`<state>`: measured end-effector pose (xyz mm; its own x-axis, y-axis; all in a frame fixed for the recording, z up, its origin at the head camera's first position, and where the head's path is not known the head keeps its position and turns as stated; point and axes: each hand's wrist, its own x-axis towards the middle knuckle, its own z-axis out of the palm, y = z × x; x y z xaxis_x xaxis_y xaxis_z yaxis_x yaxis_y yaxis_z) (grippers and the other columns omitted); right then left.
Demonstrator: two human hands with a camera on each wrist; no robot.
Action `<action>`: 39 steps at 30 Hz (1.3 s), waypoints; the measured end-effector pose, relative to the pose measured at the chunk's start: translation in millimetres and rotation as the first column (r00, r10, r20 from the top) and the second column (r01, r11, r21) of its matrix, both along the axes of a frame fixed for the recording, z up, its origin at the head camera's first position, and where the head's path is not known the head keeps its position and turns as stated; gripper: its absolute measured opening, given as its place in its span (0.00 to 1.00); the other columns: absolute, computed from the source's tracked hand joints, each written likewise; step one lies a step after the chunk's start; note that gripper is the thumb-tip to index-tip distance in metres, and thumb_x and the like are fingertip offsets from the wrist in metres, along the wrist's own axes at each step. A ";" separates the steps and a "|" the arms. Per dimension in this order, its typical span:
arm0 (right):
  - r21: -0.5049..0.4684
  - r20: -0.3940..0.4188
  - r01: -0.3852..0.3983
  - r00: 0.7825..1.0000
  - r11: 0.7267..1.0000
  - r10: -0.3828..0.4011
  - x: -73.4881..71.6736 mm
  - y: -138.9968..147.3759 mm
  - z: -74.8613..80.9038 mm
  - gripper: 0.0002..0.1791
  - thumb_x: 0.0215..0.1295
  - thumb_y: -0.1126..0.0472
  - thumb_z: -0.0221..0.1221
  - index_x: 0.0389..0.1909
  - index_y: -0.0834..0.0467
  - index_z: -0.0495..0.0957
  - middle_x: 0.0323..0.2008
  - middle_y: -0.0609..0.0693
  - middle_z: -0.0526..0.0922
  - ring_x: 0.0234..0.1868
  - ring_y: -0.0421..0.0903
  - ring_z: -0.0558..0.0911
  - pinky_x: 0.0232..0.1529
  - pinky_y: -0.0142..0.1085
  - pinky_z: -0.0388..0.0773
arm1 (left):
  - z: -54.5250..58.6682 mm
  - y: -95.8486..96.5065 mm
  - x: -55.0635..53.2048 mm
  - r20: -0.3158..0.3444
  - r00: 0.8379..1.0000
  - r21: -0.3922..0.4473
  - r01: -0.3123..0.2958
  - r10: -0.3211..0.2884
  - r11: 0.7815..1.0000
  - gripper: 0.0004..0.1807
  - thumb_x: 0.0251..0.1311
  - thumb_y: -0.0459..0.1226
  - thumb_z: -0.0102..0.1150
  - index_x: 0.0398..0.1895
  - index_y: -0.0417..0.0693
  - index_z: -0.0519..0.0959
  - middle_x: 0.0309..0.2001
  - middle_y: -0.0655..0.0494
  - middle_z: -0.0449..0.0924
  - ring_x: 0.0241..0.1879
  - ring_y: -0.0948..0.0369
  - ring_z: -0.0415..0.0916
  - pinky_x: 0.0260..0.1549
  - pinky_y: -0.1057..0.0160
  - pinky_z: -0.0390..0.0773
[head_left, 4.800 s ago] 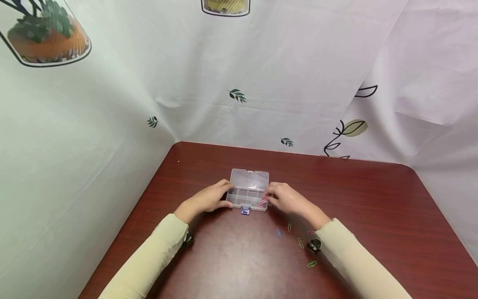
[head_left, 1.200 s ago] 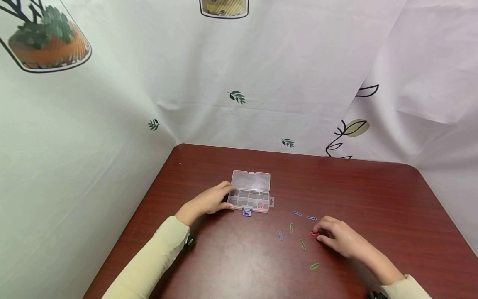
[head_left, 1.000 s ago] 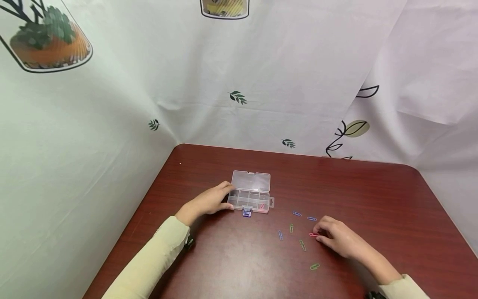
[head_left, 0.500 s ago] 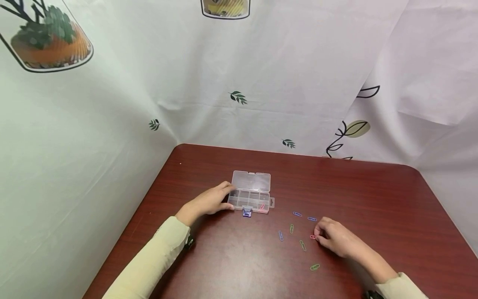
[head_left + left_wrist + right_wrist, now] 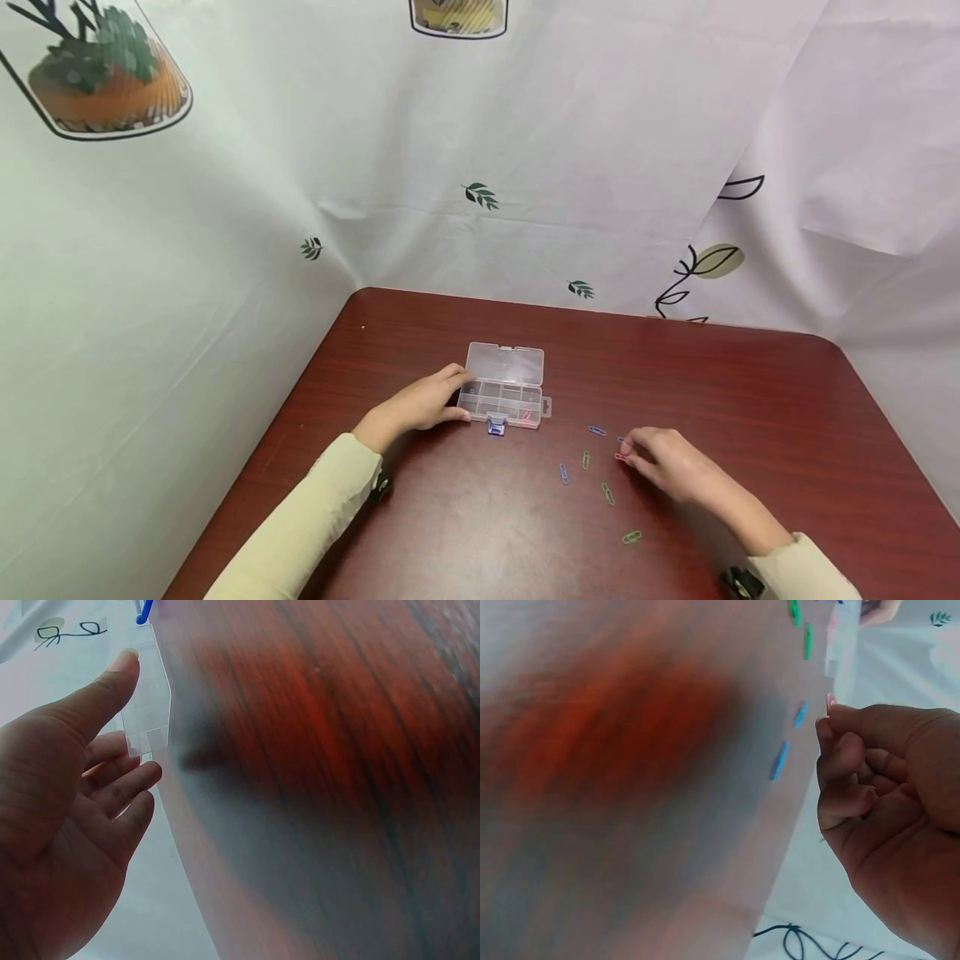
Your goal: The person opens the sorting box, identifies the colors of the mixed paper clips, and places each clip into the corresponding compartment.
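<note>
A clear plastic compartment box (image 5: 504, 365) stands on the table with its lid raised and a blue latch (image 5: 496, 427) at the front. My left hand (image 5: 416, 408) holds the box by its left end, thumb at the front corner and fingers behind. Pink paper clips (image 5: 527, 414) lie in the front right compartment. Farther right, my right hand (image 5: 671, 468) pinches another pink paper clip (image 5: 620, 457) between thumb and index finger. In the right wrist view only the tip of that paper clip (image 5: 830, 700) shows past the fingertips.
Blue paper clips (image 5: 597, 431) and green paper clips (image 5: 608, 494) lie scattered between the box and my right hand. One blue paper clip (image 5: 621, 439) is partly covered by that hand. A white printed cloth (image 5: 525, 208) hangs behind the dark red table (image 5: 720, 375).
My right hand went from the box to the pink paper clip on the table and took hold of it. Lately it moved slightly away from me with the clip. The left hand stays on the box.
</note>
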<state>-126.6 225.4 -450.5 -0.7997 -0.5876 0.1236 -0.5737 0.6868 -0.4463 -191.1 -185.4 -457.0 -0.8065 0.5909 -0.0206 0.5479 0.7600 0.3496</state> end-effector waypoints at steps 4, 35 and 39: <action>0.006 -0.046 -0.022 0.999 1.000 0.022 -4.2 -4.9 7.0 0.04 0.63 0.67 0.68 0.33 0.56 0.82 0.29 0.37 0.78 0.30 0.31 0.73 0.31 0.31 0.75 | -0.4 -0.5 -0.2 -0.002 1.000 -0.001 0.001 -0.001 1.000 0.34 0.64 0.47 0.68 0.68 0.38 0.71 0.63 0.48 0.70 0.57 0.56 0.76 0.59 0.56 0.76; -0.008 -0.008 -0.054 0.999 0.999 0.054 -40.5 -68.9 30.5 0.07 0.62 0.69 0.66 0.32 0.53 0.83 0.29 0.38 0.78 0.31 0.36 0.74 0.32 0.30 0.75 | 1.3 0.8 1.6 0.020 1.000 -0.008 -0.010 0.011 1.000 0.35 0.65 0.47 0.67 0.69 0.37 0.70 0.64 0.48 0.69 0.57 0.56 0.75 0.59 0.56 0.76; -0.003 -0.017 -0.072 0.997 0.997 0.072 -45.7 -76.1 29.4 0.07 0.63 0.69 0.65 0.32 0.53 0.82 0.29 0.39 0.78 0.31 0.36 0.74 0.32 0.31 0.75 | 0.1 0.6 0.8 0.014 1.000 -0.011 -0.009 0.009 1.000 0.35 0.65 0.47 0.67 0.69 0.38 0.70 0.64 0.48 0.69 0.57 0.56 0.75 0.59 0.56 0.76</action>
